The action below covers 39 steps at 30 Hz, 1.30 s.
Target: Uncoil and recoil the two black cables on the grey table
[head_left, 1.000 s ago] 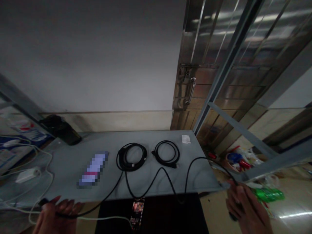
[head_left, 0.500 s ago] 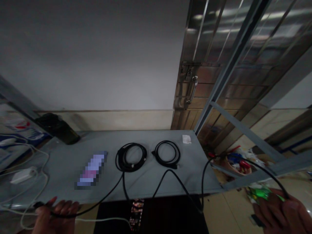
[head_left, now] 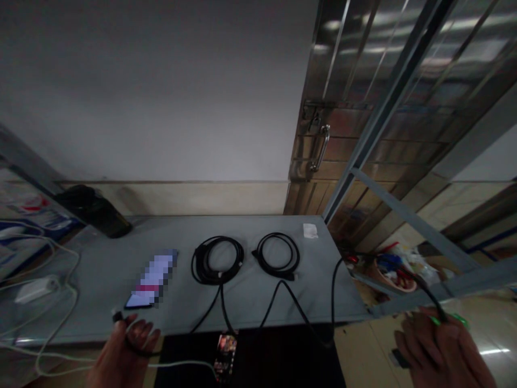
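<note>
My left hand, at the lower left, is closed around a black cable near its end. A dark connector with a light tip sticks up past the thumb. On the lower right my right hand grips a black cable that bends across the shelf's front edge and arches up to the fingers. A dark plug shows under these fingers. Between the hands, on the grey shelf, lie a larger coiled black cable and a smaller coiled black cable.
A phone with a blurred screen lies left of the coils. Behind it are a dark bottle, a white adapter and white cords. A paper scrap sits back right. Metal posts frame the shelf; a bin stands beyond.
My left hand has moved right and slightly up, bringing the connector close to the phone. My right hand has moved left, still gripping the cable. The coils stay in place.
</note>
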Motion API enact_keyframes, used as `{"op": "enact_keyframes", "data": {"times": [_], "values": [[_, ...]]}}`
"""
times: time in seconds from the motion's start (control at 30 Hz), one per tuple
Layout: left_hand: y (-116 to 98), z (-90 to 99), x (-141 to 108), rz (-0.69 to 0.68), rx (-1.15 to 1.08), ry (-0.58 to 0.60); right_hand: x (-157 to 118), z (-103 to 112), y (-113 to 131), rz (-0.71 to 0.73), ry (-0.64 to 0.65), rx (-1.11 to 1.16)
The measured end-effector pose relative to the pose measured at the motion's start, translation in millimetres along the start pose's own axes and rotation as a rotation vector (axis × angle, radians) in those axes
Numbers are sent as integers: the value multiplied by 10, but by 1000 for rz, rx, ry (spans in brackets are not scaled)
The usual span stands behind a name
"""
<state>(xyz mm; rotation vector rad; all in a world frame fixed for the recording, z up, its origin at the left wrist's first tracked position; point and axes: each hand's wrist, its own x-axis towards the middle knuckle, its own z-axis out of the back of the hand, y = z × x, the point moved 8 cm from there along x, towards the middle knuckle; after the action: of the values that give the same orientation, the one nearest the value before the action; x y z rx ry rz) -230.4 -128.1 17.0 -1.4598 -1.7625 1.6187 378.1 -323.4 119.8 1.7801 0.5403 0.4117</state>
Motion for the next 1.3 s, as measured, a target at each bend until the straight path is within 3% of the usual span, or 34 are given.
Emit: {"op": "enact_keyframes", "data": {"times": [0.13,0.33,0.4,0.53,0.6,0.67,0.8,0.93,1.13,1.3], "values": [[327,-232,-99,137,-55,44,-286,-650,-207,-50,289,77],[847,-740,-322,396,-91,295,-1007,-1455,-780,-204,654,-123],[968,-850,-408,456,-94,338,-1183,-1673,-859,-93,810,-264],[1082,-1043,-615,512,-104,445,-1393,-2025,-902,327,1060,-445],[1090,-1136,-707,520,-96,487,-1446,-2120,-1003,441,1128,-493],[1071,-1255,-786,531,-94,539,-1462,-2160,-1148,468,1150,-552],[930,-1548,-947,558,-102,658,-1493,-2189,-1367,371,1215,-620],[721,-1813,-1092,525,-89,709,-1467,-2233,-1310,324,1217,-618],[539,-2154,-1237,541,-226,811,-1423,-2269,-1270,524,1174,-749],[632,-2169,-1172,686,-332,800,-1444,-2191,-1366,782,1147,-882]]}}
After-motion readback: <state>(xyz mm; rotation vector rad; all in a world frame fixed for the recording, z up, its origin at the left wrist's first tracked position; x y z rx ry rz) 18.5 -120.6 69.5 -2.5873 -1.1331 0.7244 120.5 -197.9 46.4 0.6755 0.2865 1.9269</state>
